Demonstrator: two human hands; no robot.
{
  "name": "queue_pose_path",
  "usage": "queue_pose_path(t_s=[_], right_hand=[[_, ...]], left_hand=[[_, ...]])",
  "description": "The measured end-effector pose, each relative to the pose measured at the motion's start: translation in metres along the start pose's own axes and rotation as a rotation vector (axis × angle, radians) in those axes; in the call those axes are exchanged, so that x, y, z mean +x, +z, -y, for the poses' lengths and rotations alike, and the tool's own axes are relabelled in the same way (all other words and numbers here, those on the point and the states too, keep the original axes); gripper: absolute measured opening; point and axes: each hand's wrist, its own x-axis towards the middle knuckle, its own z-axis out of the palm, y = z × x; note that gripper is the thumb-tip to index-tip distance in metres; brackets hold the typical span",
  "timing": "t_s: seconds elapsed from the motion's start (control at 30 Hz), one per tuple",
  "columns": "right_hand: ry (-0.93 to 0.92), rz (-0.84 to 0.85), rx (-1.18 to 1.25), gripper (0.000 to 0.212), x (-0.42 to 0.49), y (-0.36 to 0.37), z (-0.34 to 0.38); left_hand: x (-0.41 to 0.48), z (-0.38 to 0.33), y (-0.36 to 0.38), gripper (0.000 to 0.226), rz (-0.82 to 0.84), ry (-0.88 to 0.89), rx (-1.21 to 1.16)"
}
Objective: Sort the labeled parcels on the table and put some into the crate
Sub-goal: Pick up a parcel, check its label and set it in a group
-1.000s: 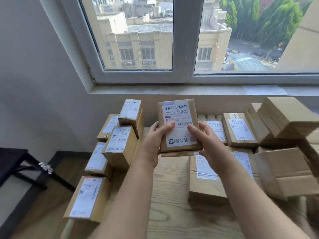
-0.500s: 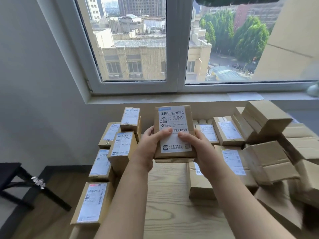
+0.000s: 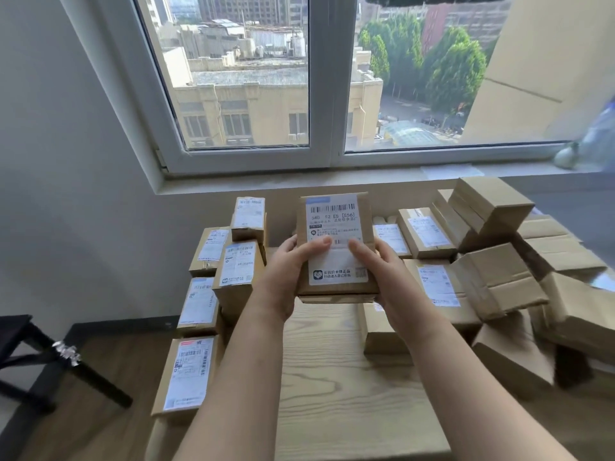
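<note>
Between the two hands, lifted above the wooden table (image 3: 332, 367), sits a small cardboard parcel (image 3: 361, 216), its shipping label (image 3: 334, 224) tilted up towards the camera. The left hand (image 3: 284, 276) grips the parcel's left edge, thumb laid across the label. The right hand (image 3: 386, 277) grips the right edge, thumb on the label too. Left of the left hand, labelled boxes (image 3: 238, 271) stand stacked. Right of the right hand, plain brown boxes (image 3: 499, 281) lie jumbled together. Beyond the fingertips, a window (image 3: 329, 94).
</note>
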Motion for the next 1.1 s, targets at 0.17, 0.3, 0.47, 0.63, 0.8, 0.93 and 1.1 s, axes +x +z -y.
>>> queue_pose_path(t_s=[0.17,0.3,0.47,0.63,0.8,0.93,1.1], right_hand=[[-0.024,-0.128,-0.035,0.024,0.001,-0.018,0.019],[-0.085,-0.158,-0.081,0.047,0.000,-0.040,0.034],[-0.152,-0.126,-0.113,0.048,-0.002,-0.051,0.038],[-0.187,-0.052,-0.080,0.048,0.001,-0.049,0.043],[-0.073,0.242,-0.064,0.036,-0.002,-0.052,0.053],[-0.085,0.232,-0.073,0.034,-0.003,-0.051,0.051],[-0.099,0.219,-0.085,0.034,-0.003,-0.052,0.052]], left_hand=[[0.002,-0.001,0.018,0.042,-0.109,0.121,0.047],[0.006,-0.002,0.044,0.048,-0.146,0.203,0.116],[0.002,-0.002,0.068,0.093,-0.110,0.113,0.173],[0.000,-0.006,0.073,0.094,-0.106,0.074,0.114],[-0.007,-0.011,0.072,0.059,-0.020,0.144,0.095],[-0.007,-0.012,0.071,0.057,-0.032,0.151,0.090],[-0.007,-0.013,0.072,0.053,-0.022,0.145,0.083]])
